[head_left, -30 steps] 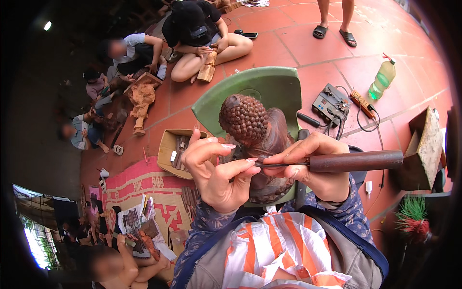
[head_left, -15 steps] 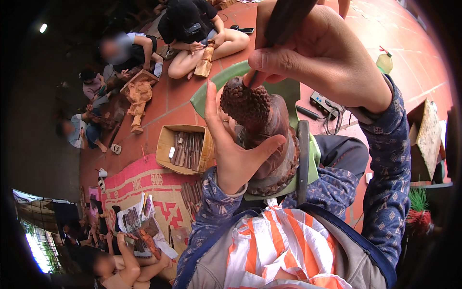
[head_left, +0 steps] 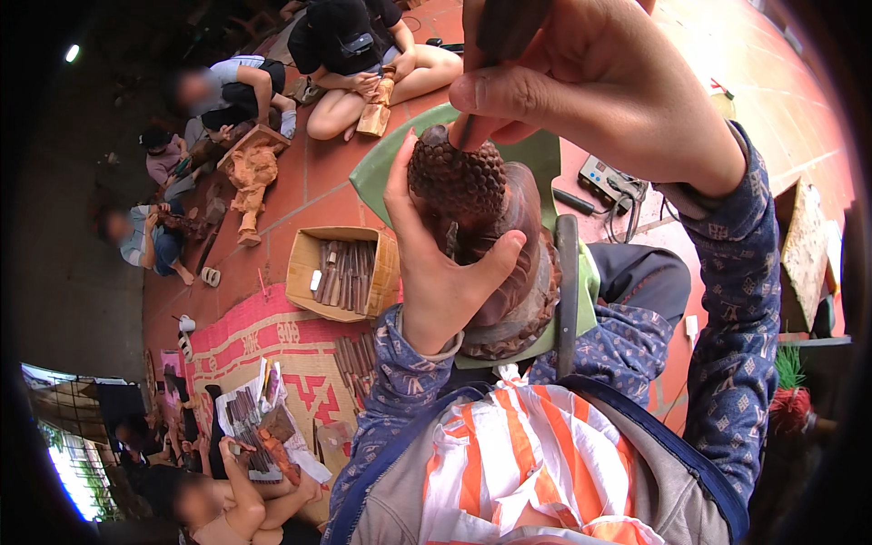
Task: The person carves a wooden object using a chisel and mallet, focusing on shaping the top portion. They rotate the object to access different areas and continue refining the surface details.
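Observation:
A dark brown carved wooden statue (head_left: 518, 209) leans in my lap, its head covered in rows of small round knobs. My left hand (head_left: 436, 282) cups the head from the left, thumb spread along the body and the other fingers partly hidden behind it. Between the fingers and thumb of my right hand (head_left: 609, 109) is a dark-handled chisel (head_left: 509, 32). Its lower end meets the top of the knobbed head; the cutting tip is hard to make out. Under the statue lies a green sheet (head_left: 377, 173), and a dark bar (head_left: 568, 300) stands along the statue's right side.
Left of my knees, a cardboard box (head_left: 300, 263) holds several chisels. More chisels (head_left: 356, 363) lie on a red and beige mat (head_left: 241, 331). A power strip (head_left: 601, 177) with cables is to the right. Several people sit on the tiled floor with carvings, including a wooden bust (head_left: 252, 173).
My right hand and the chisel have shifted slightly left and up relative to the view, along with the statue's head. My left hand keeps its hold. The whole view has shifted a little.

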{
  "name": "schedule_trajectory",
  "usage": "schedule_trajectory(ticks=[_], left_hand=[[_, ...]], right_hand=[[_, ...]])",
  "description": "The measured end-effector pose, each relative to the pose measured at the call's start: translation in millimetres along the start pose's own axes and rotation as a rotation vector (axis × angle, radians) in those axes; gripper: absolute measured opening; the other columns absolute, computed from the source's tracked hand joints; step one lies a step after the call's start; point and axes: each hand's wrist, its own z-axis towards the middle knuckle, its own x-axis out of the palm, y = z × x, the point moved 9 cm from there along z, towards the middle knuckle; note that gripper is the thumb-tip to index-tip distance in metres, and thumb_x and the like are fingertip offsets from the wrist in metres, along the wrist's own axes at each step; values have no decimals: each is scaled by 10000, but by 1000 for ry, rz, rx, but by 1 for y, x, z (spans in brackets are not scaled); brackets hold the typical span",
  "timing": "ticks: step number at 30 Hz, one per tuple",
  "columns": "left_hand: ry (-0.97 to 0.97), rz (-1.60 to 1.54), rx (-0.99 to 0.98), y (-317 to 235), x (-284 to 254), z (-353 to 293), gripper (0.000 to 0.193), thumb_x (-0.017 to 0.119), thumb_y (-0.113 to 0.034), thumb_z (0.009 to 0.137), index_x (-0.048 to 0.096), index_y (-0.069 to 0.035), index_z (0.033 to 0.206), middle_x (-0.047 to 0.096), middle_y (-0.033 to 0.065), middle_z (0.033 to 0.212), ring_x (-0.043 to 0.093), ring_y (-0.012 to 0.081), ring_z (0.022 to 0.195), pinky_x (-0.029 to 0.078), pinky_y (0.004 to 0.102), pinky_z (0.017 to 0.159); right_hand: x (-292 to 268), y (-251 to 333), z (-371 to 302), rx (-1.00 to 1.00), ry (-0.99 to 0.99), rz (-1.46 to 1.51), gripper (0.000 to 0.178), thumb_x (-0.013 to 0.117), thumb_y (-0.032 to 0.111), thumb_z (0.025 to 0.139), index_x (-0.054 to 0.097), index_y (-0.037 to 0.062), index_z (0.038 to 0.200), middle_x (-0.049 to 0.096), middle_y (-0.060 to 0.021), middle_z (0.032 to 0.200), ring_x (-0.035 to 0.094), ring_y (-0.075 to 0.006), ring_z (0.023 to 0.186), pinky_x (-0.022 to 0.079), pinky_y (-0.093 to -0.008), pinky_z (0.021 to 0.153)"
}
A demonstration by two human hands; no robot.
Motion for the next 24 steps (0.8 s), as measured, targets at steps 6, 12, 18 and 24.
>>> schedule_trajectory(ticks=[6,12,18,24], left_hand=[[8,-11,-10,1,1,-1,975,751,-64,724,99,-17,1448,399,178,1322,464,237,1205,381,365,1032],[5,47,41,-5,0,0,959,733,-50,723,104,-14,1445,391,181,1340,448,247,1231,367,371,1052],[6,23,3,-7,3,1,949,720,-47,726,102,-12,1446,381,188,1350,444,248,1239,356,370,1068],[-11,5,0,-3,3,0,931,703,-32,719,120,-8,1444,369,184,1341,435,243,1237,356,364,1065]], right_hand=[[1,11,-4,37,-8,-53,138,639,-5,865,586,-27,991,640,-84,862,613,-111,792,521,-253,668],[10,24,-6,-156,-95,-274,62,665,5,846,603,5,851,562,-49,737,513,-142,612,388,-287,516],[15,29,-5,-141,-88,-405,91,663,14,851,579,-1,819,540,-59,698,491,-132,581,372,-286,497],[24,31,-2,61,-103,-564,122,683,58,833,610,5,915,630,-84,700,648,-144,666,502,-285,592]])
